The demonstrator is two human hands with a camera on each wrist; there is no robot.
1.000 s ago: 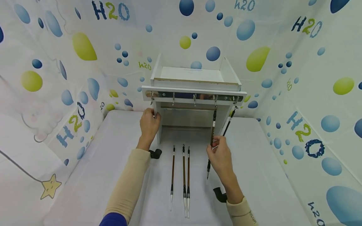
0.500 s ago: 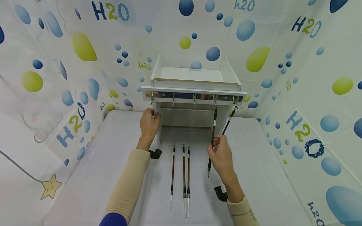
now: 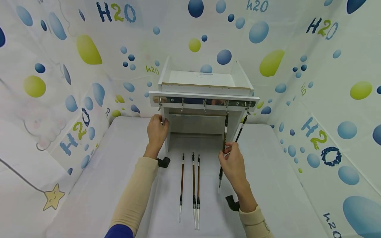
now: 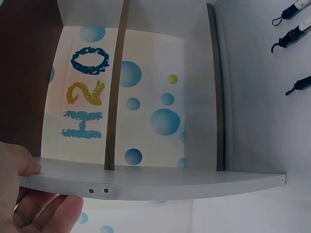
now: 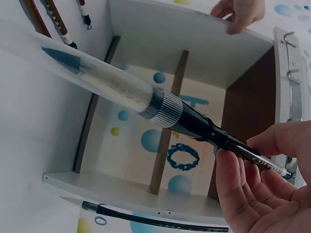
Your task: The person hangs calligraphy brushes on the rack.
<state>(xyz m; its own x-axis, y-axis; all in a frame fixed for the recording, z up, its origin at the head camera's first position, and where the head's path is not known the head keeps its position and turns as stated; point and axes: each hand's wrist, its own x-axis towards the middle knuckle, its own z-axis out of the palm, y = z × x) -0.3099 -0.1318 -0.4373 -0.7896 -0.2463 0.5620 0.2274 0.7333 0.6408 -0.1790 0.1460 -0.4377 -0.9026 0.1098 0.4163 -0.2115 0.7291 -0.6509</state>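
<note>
My left hand (image 3: 157,132) grips the left side panel (image 4: 155,187) of a white shelf (image 3: 205,93), thumb on the inner face and fingers outside. A calligraphy brush (image 3: 225,127) hangs by its loop at the fourth hook from the left. Partway down its handle, my right hand (image 3: 233,162) pinches it between thumb and fingers. In the right wrist view, the brush tip (image 5: 112,85) sits inside a clear cap and points away from the hand. A second calligraphy brush (image 3: 242,127) hangs tilted from the rightmost hook, partly hidden behind the right hand.
Three more capped calligraphy brushes lie on the white tabletop: one on the left (image 3: 182,178), two side by side (image 3: 194,180). A metal hook strip (image 3: 193,100) runs along the shelf's front; its three left hooks (image 3: 182,105) carry nothing. Patterned sheets (image 3: 223,19) surround the table.
My right hand and the lower end of the brush have shifted very slightly to the right. The left hand keeps its hold on the shelf.
</note>
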